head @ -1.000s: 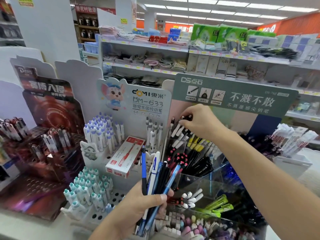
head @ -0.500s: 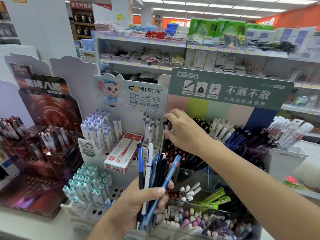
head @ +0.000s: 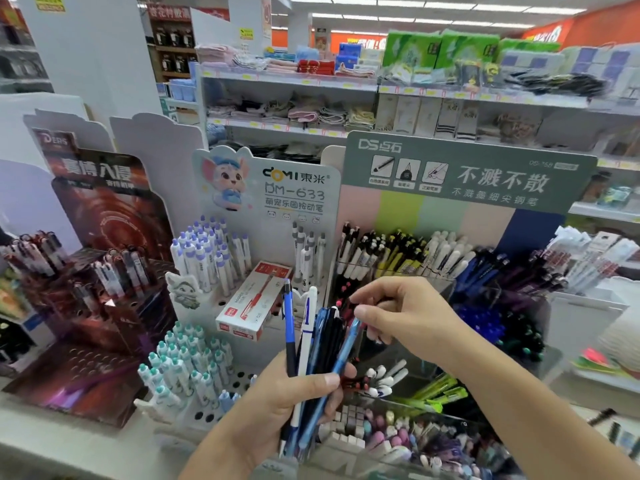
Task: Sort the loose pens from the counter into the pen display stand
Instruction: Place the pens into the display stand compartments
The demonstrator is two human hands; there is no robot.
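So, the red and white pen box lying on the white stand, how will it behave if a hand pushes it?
The pen box looks like thin cardboard, so probably light and easily dented. It lies flat but tilted on the perforated white stand, so it would likely slide rather than roll. Its glossy face may be slippery.

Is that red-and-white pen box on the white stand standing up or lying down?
Lying down. The box rests on its broad face on the white stand, tilted with the stand's slope, its printed top facing up.

L hand [head: 294,403] gripping, R hand [head: 405,317] pinching
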